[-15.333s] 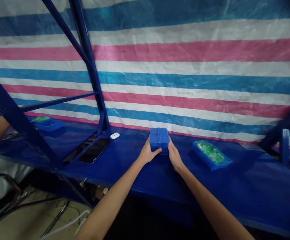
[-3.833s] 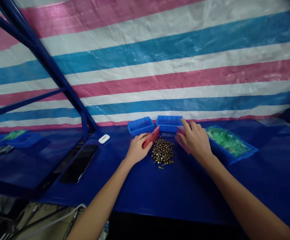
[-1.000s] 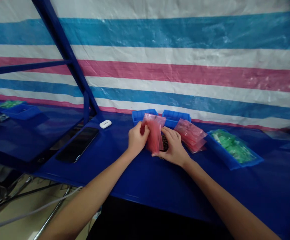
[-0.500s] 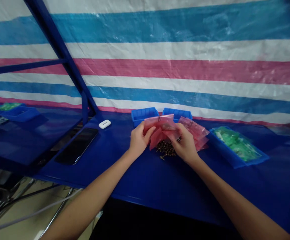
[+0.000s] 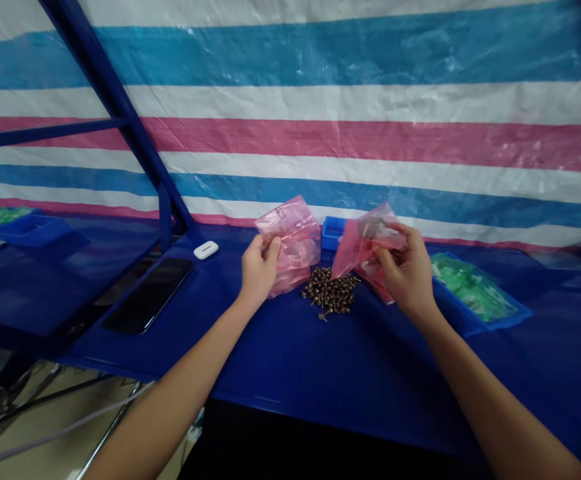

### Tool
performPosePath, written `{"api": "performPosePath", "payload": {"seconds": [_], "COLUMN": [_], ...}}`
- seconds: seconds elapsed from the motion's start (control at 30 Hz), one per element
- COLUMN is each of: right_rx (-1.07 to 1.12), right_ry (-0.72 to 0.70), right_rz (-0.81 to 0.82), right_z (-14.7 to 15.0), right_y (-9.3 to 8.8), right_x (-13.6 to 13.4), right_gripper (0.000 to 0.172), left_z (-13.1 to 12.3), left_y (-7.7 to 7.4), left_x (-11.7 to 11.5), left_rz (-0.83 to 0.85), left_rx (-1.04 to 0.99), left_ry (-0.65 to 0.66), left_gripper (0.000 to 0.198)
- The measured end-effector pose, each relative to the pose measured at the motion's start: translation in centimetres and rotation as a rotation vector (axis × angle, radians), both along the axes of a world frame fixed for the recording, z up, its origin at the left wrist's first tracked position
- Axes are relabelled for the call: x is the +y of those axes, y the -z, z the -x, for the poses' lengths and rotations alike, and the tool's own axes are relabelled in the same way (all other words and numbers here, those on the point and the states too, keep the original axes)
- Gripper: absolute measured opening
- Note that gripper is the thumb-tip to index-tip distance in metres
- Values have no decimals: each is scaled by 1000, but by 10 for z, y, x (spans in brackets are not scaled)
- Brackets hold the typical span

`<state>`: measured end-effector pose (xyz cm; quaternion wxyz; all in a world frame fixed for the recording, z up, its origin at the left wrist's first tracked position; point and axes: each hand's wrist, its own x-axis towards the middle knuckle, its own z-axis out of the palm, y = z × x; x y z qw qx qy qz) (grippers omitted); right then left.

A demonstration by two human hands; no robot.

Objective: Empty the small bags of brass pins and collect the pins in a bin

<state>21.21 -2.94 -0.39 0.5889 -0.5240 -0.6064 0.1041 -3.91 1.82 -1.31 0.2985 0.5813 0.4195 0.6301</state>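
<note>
Pink plastic bags (image 5: 295, 243) are pinched between the thumb and fingers of my left hand (image 5: 261, 267). My right hand (image 5: 410, 270) grips another pink bag (image 5: 350, 247), which has something greyish inside or behind it near my fingers. Beneath this bag, more pink plastic lies on the table. Between my hands, a pile of small dark brass-coloured screws (image 5: 331, 292) rests on the blue table (image 5: 290, 360). Behind the pile is a blue bin (image 5: 332, 233), partly covered by the right bag.
At the right, a blue tray (image 5: 475, 325) holds green bags (image 5: 473, 287). A black phone (image 5: 150, 295) and a white earbud case (image 5: 206, 250) lie on the left. Blue frame bars (image 5: 115, 100) stand before the striped sheet. Another blue tray (image 5: 35, 230) is at far left.
My hands have moved apart, each with pink plastic, and the screw pile between them is more exposed. The left rear bin is now hidden behind the left bags. The other person's hand has left view.
</note>
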Motion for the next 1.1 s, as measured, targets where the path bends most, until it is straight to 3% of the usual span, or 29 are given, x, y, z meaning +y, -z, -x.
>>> {"api": "performPosePath", "payload": {"seconds": [0.13,0.3,0.37,0.47,0.53,0.6,0.73,0.83,0.93,1.0,1.1], "right_rx": [-174,-289,-318,-386,-402,-437,-623,-628,-567,-566,-645], "right_ry": [18,-10,-35,-51,-60,-155,-503,-575,-408,-146,251], "right_rz": [69,15,-28,-91,-128,-110,91,185,162,110,97], "right_z": [-10,-4,0,4,7,11,18,17,1,-21,-67], "right_y": [-1,-3,-3,-1,0,3,10,6,-12,-25,-30], "right_x": [-3,-11,-12,-11,-10,-11,-16,-18,-13,-12,-26], "right_gripper": [38,24,25,34,42,49,56,64,47,34,38], "left_z": [9,12,12,10,7,3,-5,-9,-10,-10,-9], "left_y": [-5,-1,3,6,3,-3,-6,3,17,24,28], "left_x": [3,3,4,1,-4,-9,-17,-17,-13,-11,-11], "left_rz": [-17,-30,-68,-169,-214,-250,-289,-273,-255,-241,-227], "left_rx": [100,532,677,793,841,882,893,938,989,1005,1040], "left_ry": [15,18,-29,-176,-225,-169,125,322,409,421,421], "left_gripper": [24,41,42,19,28,40,46,56,56,54,53]}}
